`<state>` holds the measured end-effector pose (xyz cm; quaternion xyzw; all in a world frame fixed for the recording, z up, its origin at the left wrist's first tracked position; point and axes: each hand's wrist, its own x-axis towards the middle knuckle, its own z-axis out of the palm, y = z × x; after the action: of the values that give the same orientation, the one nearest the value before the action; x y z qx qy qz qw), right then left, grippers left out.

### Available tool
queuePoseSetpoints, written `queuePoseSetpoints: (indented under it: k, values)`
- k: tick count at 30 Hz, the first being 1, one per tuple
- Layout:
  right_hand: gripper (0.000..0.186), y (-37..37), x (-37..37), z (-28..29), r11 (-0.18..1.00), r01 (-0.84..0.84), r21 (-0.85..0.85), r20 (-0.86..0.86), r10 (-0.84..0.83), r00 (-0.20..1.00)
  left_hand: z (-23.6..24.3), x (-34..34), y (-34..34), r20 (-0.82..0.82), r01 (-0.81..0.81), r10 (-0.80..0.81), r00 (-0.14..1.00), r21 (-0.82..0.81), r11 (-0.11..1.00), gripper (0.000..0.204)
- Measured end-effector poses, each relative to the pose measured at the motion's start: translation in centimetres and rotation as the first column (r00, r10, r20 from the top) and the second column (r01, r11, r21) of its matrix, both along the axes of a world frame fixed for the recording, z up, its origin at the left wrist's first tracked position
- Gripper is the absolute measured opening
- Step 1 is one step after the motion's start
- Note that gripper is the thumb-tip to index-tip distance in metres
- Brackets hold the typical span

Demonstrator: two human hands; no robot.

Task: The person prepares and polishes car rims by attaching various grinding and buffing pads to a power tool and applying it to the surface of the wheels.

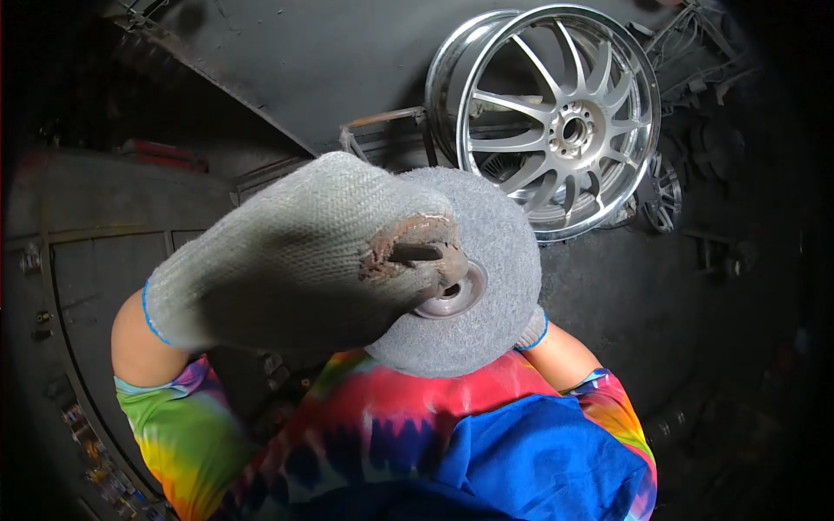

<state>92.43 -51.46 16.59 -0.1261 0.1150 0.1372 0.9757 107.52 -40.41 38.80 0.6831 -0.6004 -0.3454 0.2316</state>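
The left hand [304, 252] looms closest, in a pale knitted glove [217, 269] with a blue-edged cuff and a frayed, brownish patch near the fingertips. Its fingers are drawn narrow and bunched in front of the metal hub [472, 293] of a round grey disc [499, 234]; whether they pinch the hub or only rest against it, I cannot tell. The disc is upright before the person's chest, its fuzzy flat face turned toward the view and the hub's dark hole partly covered by the fingers. The right hand [533, 332], gloved too, is mostly hidden behind the disc's lower right edge, so its grip cannot be made out. Below is a multicoloured tie-dye shirt [408, 391], with a bright blue cloth [547, 460] over its right side. Beyond the disc, at the upper right, a large silver wheel [556, 143] with many slim spokes and a shiny rim faces the view at an angle, its lower left edge close to the disc's outline. Behind it is a smaller wheel [666, 195]. Farther left, a red object [163, 154] lies in shadow.
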Motion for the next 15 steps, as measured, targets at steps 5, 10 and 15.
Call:
queuePoseSetpoints:
  k: [5, 10, 15]
  values:
    - [0.048, 0.1, 0.4, 0.2, 1.000, 0.010, 0.001, 0.003, -0.010, 1.000, 0.2, 0.1, -0.6, 0.263, 0.185, -0.169, 0.950, -0.037, 0.982, 0.010]
    - [0.048, 0.4, 0.9, -0.2, 1.000, 0.007, 0.004, 0.018, -0.007, 1.000, -0.5, -0.4, -0.1, 0.462, 0.084, -0.029, 0.886, -0.099, 0.992, 0.007]
    - [0.048, 0.6, 1.2, -0.2, 1.000, 0.014, 0.000, 0.019, -0.014, 1.000, 0.3, -1.0, -0.1, 0.328, -0.093, 0.177, 0.928, -0.256, 0.962, 0.014]
